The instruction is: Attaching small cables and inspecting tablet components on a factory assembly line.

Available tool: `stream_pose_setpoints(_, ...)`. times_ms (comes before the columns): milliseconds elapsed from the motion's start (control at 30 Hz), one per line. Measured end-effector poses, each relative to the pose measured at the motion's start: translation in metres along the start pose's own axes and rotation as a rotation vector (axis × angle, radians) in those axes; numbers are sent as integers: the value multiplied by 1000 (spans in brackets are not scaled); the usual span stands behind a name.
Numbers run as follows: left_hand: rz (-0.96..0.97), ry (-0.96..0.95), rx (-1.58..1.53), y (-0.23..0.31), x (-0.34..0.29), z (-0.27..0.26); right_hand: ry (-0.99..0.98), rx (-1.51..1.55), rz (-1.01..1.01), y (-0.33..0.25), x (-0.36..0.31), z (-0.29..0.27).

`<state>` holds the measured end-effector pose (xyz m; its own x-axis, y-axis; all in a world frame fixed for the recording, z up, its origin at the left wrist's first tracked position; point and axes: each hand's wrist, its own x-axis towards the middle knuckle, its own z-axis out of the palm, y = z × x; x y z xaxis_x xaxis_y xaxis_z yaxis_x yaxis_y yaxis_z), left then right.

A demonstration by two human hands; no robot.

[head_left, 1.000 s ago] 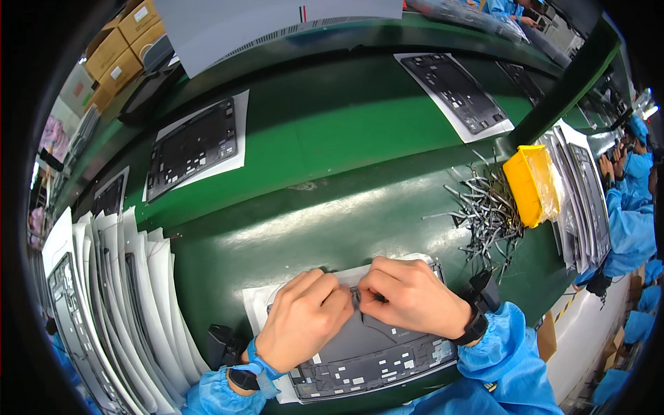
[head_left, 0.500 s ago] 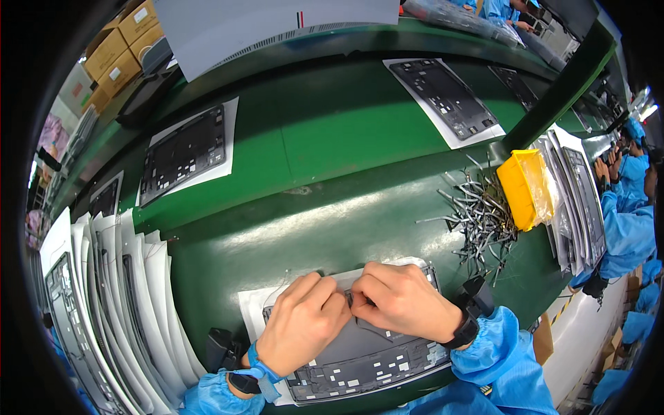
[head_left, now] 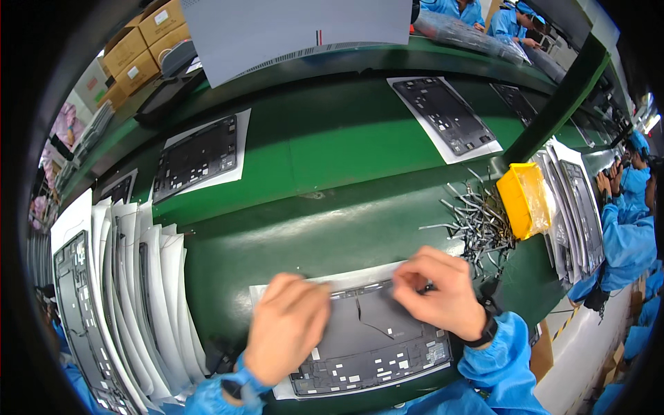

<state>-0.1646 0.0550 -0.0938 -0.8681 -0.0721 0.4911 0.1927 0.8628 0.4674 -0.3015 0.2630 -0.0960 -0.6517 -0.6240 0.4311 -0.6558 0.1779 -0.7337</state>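
Note:
A dark tablet-like back panel with small white pads lies on a white sheet in front of me. A thin black cable runs down its middle. My left hand is over the panel's left side, its fingers bent and smeared by motion, the tips hidden. Over the upper right edge, my right hand has thumb and fingers curled together in a pinch. A small dark bit shows by its fingers, too small to name. Both wrists wear bands.
Panels interleaved with white sheets stand stacked at the left. To the right are a heap of grey strips, a yellow bin and another stack. Panels lie on the green belt beyond. A green post rises at right; co-workers sit there.
My hands were together at the panel's upper middle and are now apart, left hand leftward, right hand rightward. The panel's middle and cable have come into sight. The view has shifted slightly.

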Motion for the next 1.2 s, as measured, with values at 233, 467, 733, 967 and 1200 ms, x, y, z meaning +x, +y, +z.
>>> stream_pose_setpoints(233, -1061, -303, 1, 49, -73, -86, 3, -13, 219, 9, -39, -13)
stream_pose_setpoints(467, -941, -228, 1, 70, -73, -56, 7, -76, 26, 14, -39, 1)
stream_pose_setpoints(733, -1022, -168, 42, 64, -60, -56, 48, -109, -39, 15, -50, -2)
stream_pose_setpoints(967, -879, -382, -72, 36, -43, -61, 36, -210, -64, 20, -52, -9)
stream_pose_setpoints(1200, -757, -83, -348, -28, -6, -39, 5, -173, -162, 17, -52, -9)
